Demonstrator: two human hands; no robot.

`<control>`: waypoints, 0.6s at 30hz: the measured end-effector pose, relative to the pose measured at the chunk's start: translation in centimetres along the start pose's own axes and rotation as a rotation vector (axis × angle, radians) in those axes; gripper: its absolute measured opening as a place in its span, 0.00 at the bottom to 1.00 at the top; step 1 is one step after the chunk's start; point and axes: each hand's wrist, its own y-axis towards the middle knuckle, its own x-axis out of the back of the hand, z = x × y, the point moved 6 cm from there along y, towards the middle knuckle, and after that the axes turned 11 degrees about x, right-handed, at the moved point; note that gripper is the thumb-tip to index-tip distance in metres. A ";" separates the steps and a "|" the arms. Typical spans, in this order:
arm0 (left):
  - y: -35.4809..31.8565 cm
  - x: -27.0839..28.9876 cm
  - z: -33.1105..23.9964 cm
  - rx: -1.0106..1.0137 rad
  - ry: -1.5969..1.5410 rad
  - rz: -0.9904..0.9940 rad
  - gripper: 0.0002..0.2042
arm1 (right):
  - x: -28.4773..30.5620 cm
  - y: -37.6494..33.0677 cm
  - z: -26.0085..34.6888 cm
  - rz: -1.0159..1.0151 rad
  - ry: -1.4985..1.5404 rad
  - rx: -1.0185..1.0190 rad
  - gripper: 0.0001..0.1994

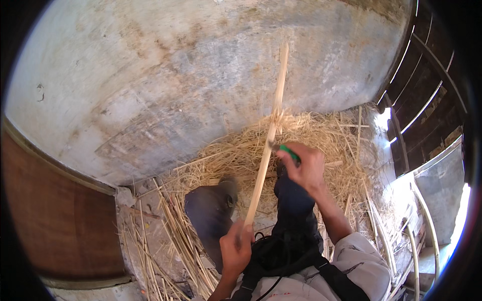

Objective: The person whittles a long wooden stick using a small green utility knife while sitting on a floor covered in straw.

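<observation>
A long pale wooden strip [260, 176] runs slantwise up from my lap toward the wall, with curled shavings bunched partway along it. My left hand [236, 246] is closed round its near end, close to my body. My right hand [306, 165] grips a knife with a green handle [290, 153]. Its short blade rests against the strip's right side, below the bunched shavings; the blade is small and partly blurred. Both my knees, in dark trousers, lie to either side of the strip.
A heap of straw-coloured shavings [321, 133] covers the floor before my feet. Bundled thin sticks [183, 241] lie at the left, and longer poles [414, 256] lean at the right. A stained wall [201, 75] stands ahead, a brown wooden panel [60, 210] at left, dark slatted boards [427, 75] at right.
</observation>
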 end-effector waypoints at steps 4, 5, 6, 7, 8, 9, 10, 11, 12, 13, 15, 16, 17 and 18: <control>-0.4 -0.4 1.7 0.043 -0.043 0.061 0.10 | 0.3 1.3 -2.4 0.072 0.002 -0.041 0.14; -0.3 -0.5 2.0 0.062 -0.054 0.068 0.10 | -0.1 1.1 -2.5 0.090 0.049 -0.054 0.14; -0.1 -0.4 2.3 0.054 -0.080 0.086 0.11 | -0.6 0.5 -2.5 0.109 0.094 -0.069 0.14; 0.2 -0.2 2.6 0.046 -0.105 0.103 0.11 | -1.0 -0.1 -2.3 0.128 0.140 -0.084 0.15; 0.3 -0.2 2.7 0.037 -0.131 0.120 0.11 | -1.3 -0.7 -1.8 0.144 0.209 -0.086 0.15; 0.3 -0.1 2.2 0.030 -0.132 0.090 0.11 | -1.8 -1.7 -1.3 0.162 0.285 -0.092 0.16; 0.5 -0.2 1.2 0.021 -0.135 0.065 0.11 | -2.2 -2.5 -0.7 0.179 0.354 -0.099 0.16; 0.9 -0.2 0.5 0.012 -0.139 0.041 0.11 | -2.7 -3.2 0.2 0.203 0.434 -0.135 0.15; 1.1 -0.2 0.1 -0.013 -0.130 0.041 0.11 | -3.2 -3.5 1.6 0.226 0.516 -0.169 0.14; 1.4 -0.1 -0.2 -0.038 -0.121 0.041 0.12 | -3.5 -3.7 2.5 0.248 0.598 -0.203 0.13; 1.8 -0.2 -0.8 -0.050 -0.108 0.053 0.13 | -4.0 -4.0 2.4 0.325 0.690 -0.328 0.12; 1.9 -0.2 -1.1 -0.037 -0.104 0.064 0.13 | -4.2 -4.1 2.4 0.309 0.728 -0.351 0.12; 2.0 -0.3 -1.4 -0.023 -0.100 0.075 0.13 | -4.4 -4.1 2.3 0.292 0.766 -0.374 0.12; 2.1 -0.3 -1.6 -0.008 -0.126 0.098 0.14 | -4.5 -4.1 1.9 0.274 0.806 -0.390 0.11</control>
